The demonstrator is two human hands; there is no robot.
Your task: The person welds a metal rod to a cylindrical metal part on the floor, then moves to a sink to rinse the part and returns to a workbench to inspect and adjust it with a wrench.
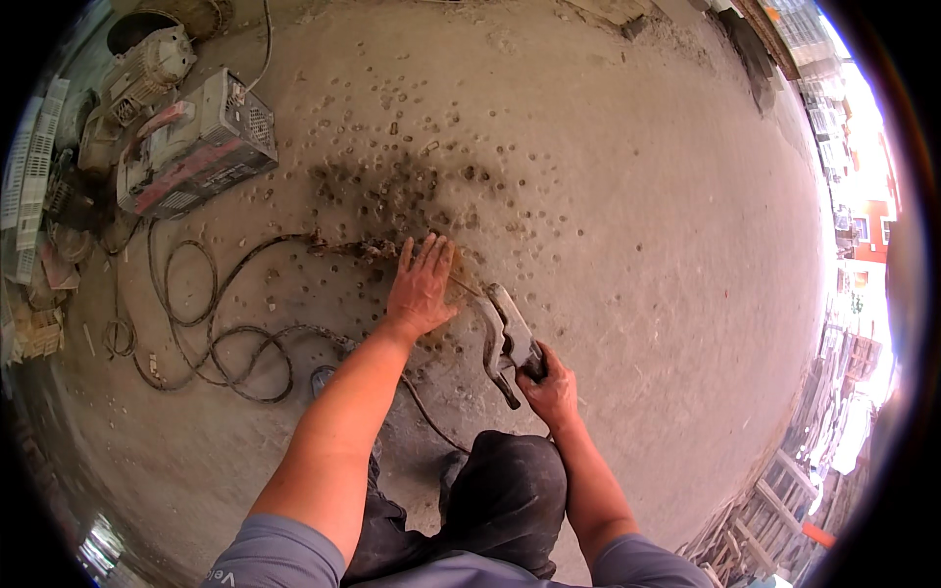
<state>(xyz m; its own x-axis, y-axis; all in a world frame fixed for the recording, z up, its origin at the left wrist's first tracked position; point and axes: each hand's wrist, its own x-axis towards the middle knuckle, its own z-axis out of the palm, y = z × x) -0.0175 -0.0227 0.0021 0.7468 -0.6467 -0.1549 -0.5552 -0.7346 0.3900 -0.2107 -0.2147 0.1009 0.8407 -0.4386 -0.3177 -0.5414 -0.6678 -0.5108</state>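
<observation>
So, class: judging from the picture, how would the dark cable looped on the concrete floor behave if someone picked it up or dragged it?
The dark cable lies in loose coils, so it is probably floppy. It looks thick, so likely heavy and sagging. Dragged, the loops might snag.

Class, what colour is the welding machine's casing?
Grey with a red stripe, seen in the head view.

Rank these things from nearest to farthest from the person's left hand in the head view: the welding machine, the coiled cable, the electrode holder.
Measured from the left hand, which lies flat on the concrete floor:
1. Electrode holder, just to its right, gripped in the right hand.
2. Coiled cable, on the floor to its left.
3. Welding machine, far up and left, near the picture's rim.
</observation>
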